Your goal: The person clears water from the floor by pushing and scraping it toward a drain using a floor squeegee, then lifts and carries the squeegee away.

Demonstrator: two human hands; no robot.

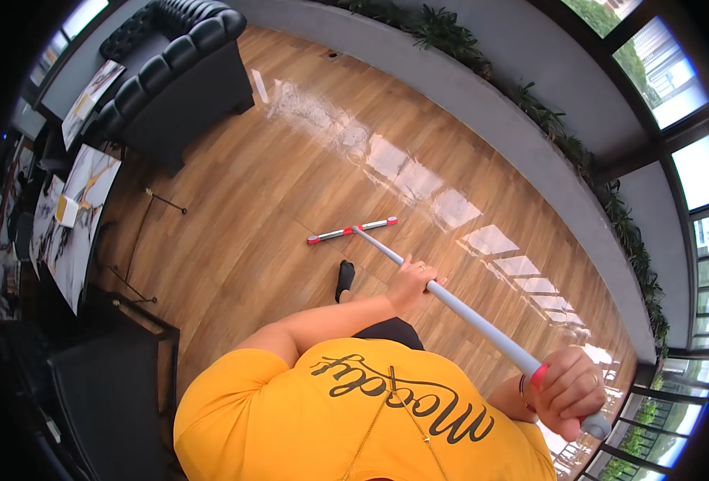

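A long floor mop [482, 325] with a grey pole slants across the view, its narrow grey-and-red head [351, 232] down on the wooden floor. Partway along the pole, my left hand [414, 284] is closed around it. My right hand [569, 391] grips the upper end, just past a red band, with the grey end cap showing beyond the fist. My foot in a black sock [345, 278] stands on the floor close to the mop head.
Marble-topped tables [82, 216] with thin metal legs stand at left, near a black tufted sofa [170, 88] and a black chair [114, 385]. A low grey planter wall [482, 120] with green plants curves along the right, below windows. Bright reflections streak the wooden floor [250, 200].
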